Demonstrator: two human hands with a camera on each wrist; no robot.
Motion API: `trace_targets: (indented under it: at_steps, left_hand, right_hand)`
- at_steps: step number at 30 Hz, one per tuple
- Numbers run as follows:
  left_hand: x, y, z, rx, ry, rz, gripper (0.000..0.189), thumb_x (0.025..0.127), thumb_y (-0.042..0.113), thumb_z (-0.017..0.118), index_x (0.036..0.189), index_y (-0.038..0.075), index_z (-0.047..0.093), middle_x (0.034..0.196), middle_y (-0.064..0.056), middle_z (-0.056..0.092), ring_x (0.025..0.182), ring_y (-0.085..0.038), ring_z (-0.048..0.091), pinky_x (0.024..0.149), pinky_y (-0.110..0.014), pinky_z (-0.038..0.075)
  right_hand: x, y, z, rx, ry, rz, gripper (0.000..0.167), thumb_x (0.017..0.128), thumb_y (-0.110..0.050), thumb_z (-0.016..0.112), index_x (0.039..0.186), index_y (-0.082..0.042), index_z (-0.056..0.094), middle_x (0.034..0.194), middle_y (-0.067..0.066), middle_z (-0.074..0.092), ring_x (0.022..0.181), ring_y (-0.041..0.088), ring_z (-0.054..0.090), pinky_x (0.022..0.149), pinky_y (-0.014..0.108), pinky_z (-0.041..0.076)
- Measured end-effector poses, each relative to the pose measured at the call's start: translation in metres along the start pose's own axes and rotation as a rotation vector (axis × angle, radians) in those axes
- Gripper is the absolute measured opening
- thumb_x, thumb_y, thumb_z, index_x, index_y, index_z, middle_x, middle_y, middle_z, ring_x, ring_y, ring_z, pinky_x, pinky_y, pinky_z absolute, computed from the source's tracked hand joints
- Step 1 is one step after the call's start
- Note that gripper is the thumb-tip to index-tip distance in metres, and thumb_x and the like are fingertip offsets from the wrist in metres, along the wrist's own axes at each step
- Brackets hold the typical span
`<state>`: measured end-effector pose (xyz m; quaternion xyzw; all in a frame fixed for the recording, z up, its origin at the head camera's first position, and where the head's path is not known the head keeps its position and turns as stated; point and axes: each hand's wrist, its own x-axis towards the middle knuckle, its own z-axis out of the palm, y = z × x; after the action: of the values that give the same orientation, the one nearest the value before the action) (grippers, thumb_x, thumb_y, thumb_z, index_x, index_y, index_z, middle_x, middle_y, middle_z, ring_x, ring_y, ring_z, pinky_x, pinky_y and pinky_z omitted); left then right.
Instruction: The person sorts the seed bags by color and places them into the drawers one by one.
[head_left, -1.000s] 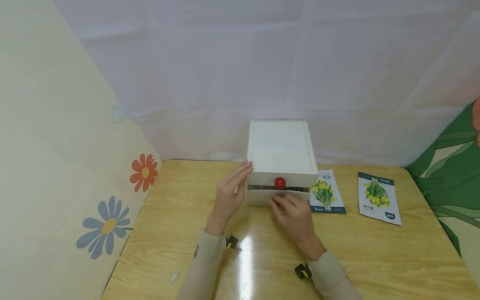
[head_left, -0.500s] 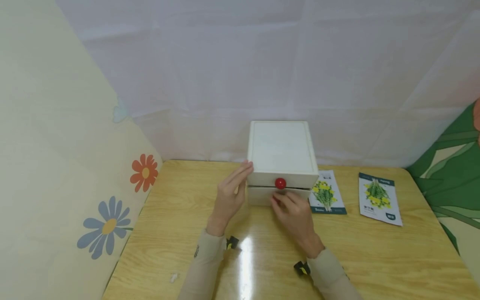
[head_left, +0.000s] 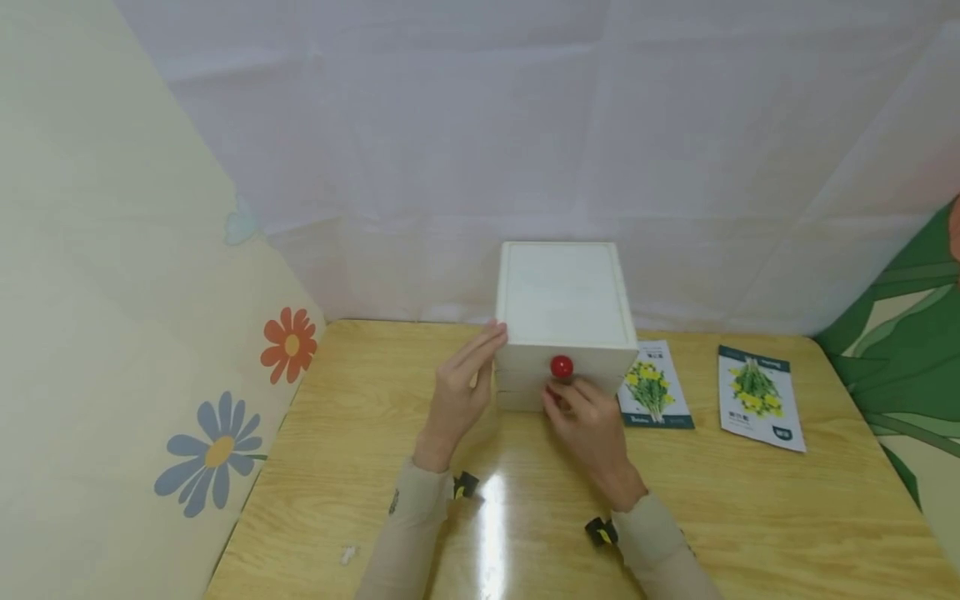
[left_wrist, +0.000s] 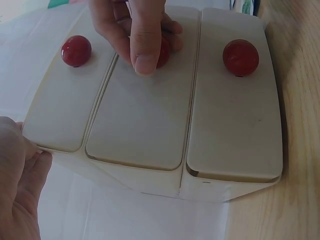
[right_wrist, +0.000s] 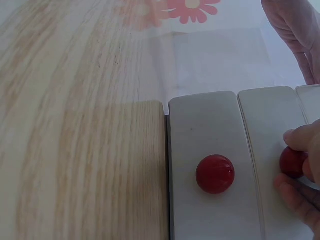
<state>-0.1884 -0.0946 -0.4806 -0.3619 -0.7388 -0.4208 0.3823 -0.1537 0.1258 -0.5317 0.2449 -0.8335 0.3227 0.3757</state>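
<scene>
A small white cabinet (head_left: 566, 292) with three stacked drawers stands at the back of the table, each drawer with a round red knob. My right hand (head_left: 592, 433) pinches the middle drawer's knob (right_wrist: 291, 162) between thumb and fingers. That drawer's front sits level with the others in the left wrist view. Above it is the top drawer's knob (head_left: 562, 367), and below it the bottom drawer's knob (left_wrist: 241, 58). My left hand (head_left: 457, 392) rests with extended fingers against the cabinet's left side, fingertips at the upper front corner.
Right of the cabinet lies a seed packet (head_left: 652, 383) with yellow flowers, its edge partly behind the cabinet. A second such packet (head_left: 756, 398) lies farther right on the wooden table (head_left: 390, 383). A tiny white piece (head_left: 347, 554) is at front left. Pale cloth (head_left: 450, 125) hangs behind.
The middle drawer has slid back into the cabinet, pushed by my right hand at its knob, and the dark gap under the top drawer has gone. My left hand has stayed put.
</scene>
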Motion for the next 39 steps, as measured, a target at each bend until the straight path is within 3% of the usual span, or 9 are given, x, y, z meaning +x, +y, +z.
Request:
trace_targets:
  at_steps: [12,21,26,34,39]
  left_hand:
    - [0.0,0.001,0.0,-0.002,0.006,-0.004,0.034,0.096,-0.018,0.061,0.128,-0.008,0.07,0.136,-0.024,0.07,0.133,-0.038,0.066,0.112,-0.037,0.056]
    - [-0.002,0.0,0.0,0.0,0.011,-0.007,0.034,0.096,-0.018,0.061,0.127,-0.008,0.07,0.136,-0.024,0.07,0.133,-0.037,0.066,0.112,-0.037,0.056]
    - [-0.001,0.0,0.0,-0.005,0.016,-0.008,0.034,0.097,-0.018,0.061,0.127,-0.008,0.07,0.136,-0.024,0.07,0.133,-0.037,0.066,0.111,-0.037,0.056]
    - [0.0,0.0,0.0,-0.007,0.016,0.002,0.034,0.096,-0.019,0.061,0.127,-0.008,0.07,0.136,-0.025,0.07,0.133,-0.038,0.066,0.111,-0.037,0.057]
    - [0.001,0.001,0.0,-0.01,0.015,0.003,0.034,0.096,-0.019,0.061,0.127,-0.008,0.07,0.136,-0.025,0.07,0.133,-0.037,0.066,0.111,-0.037,0.057]
  right_hand:
    - [-0.003,0.0,0.001,-0.023,0.003,0.032,0.024,0.08,-0.004,0.091,0.099,0.0,0.077,0.081,0.009,0.074,0.064,0.017,0.068,0.056,0.025,0.059]
    - [-0.014,-0.005,-0.001,0.02,0.049,0.16,0.04,0.076,-0.008,0.096,0.107,0.0,0.072,0.09,0.013,0.078,0.072,0.023,0.073,0.062,0.037,0.065]
    - [-0.024,-0.006,0.0,0.032,0.045,0.297,0.04,0.078,-0.015,0.096,0.106,-0.002,0.072,0.095,0.013,0.076,0.081,0.027,0.073,0.069,0.043,0.064]
    - [-0.037,-0.007,0.011,0.111,0.072,0.414,0.033,0.072,-0.003,0.096,0.099,-0.003,0.076,0.096,0.012,0.076,0.086,0.026,0.07,0.083,0.021,0.054]
    - [-0.045,-0.012,0.022,0.251,0.124,0.546,0.029,0.075,0.006,0.091,0.101,-0.001,0.08,0.1,0.015,0.076,0.088,0.028,0.072,0.077,0.008,0.059]
